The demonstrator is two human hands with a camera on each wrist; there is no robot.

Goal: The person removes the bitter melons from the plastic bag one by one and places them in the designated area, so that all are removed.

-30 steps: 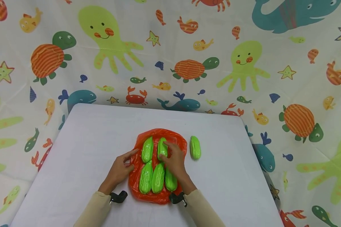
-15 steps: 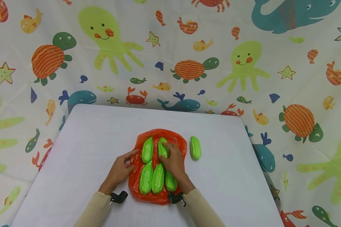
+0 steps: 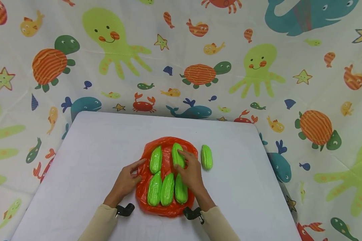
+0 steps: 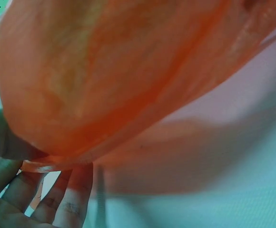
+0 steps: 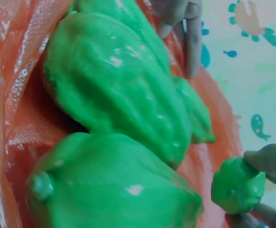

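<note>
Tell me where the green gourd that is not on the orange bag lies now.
In the head view the lone gourd lies on the white table, just right of the orange bag and apart from it, near the right hand.

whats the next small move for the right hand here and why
Probably settle the upper-right green ridged plastic gourd that the right hand grips into line, then reach for the lone gourd lying off the orange plastic bag, whose edge the left hand touches.
</note>
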